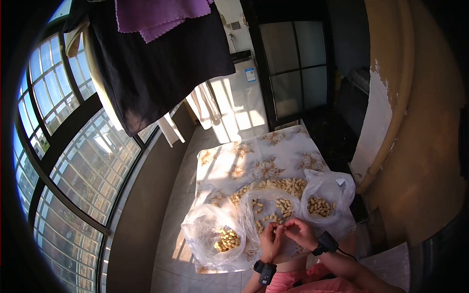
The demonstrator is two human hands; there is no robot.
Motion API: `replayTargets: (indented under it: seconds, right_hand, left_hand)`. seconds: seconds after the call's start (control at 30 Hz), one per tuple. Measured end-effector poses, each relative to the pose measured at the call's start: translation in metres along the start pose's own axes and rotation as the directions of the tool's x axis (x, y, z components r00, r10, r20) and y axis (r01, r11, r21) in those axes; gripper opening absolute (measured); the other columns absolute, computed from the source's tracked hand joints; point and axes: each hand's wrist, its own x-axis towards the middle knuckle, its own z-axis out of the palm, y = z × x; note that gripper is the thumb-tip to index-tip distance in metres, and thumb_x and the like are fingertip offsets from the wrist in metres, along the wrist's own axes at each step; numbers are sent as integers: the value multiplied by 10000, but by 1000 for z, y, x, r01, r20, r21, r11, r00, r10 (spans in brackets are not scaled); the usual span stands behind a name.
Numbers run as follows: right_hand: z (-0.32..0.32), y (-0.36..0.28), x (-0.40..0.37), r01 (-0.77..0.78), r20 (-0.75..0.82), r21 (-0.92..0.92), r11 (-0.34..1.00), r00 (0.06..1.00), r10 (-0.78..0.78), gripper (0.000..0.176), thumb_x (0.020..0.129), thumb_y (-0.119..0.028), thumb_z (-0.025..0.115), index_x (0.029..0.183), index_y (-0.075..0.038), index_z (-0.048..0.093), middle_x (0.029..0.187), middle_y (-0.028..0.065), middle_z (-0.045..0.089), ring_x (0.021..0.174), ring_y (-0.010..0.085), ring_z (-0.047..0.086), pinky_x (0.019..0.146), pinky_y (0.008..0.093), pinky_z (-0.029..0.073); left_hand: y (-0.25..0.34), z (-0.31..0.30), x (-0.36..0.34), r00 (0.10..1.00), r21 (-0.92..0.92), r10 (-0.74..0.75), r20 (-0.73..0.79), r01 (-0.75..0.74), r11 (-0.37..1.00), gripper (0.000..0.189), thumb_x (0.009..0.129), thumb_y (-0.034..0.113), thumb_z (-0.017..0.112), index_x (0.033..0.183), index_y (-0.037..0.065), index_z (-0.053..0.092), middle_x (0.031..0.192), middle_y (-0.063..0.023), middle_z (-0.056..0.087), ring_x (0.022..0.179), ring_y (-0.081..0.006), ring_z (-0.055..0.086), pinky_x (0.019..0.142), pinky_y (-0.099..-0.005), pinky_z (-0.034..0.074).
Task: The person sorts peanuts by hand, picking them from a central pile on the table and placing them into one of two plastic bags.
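Observation:
My left hand [270,242] and my right hand [301,234] meet at the near side of the table, fingertips pinched together. Whatever sits between them is too small to make out. Just beyond the fingers, unshelled peanuts [284,205] lie in and around a see-through plastic bag [248,215] spread flat. To the left stands an open plastic bag [199,228] with a pile of peanuts [227,240] in it. On the right, another open bag [345,188] holds more peanuts [319,207]. Both wrists wear black bands.
A flowered cloth covers the table [266,168], with a band of peanuts [281,184] across its middle. Dark clothing [161,68] and a purple cloth [159,14] hang above the left side. Barred windows [88,166] line the left; a brown wall [425,127] stands right.

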Motion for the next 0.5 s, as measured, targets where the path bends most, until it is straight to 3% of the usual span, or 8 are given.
replayTargets:
  seconds: [0.27, 0.5]
  right_hand:
    - [0, 0, 0, -3, 4, 48, 999, 1000, 3, 199, 844, -60, 724, 1017, -29, 631, 929, 21, 663, 856, 103, 629, 776, 270, 505]
    - [0, 1, 0, 10, 3, -20, 1000, 1000, -10, 189, 869, -82, 722, 1023, -22, 630, 944, 31, 670, 869, 109, 633, 779, 274, 507]
  left_hand:
    - [-7, 2, -1, 1000, -46, 6, 2, -6, 999, 145, 958, 166, 653, 969, 21, 649, 821, -101, 727, 724, -203, 692, 668, -310, 528]
    - [-8, 2, -1, 1000, -70, 6, 7, -5, 998, 154, 960, 172, 652, 985, 20, 657, 827, -109, 723, 730, -208, 689, 670, -312, 527]
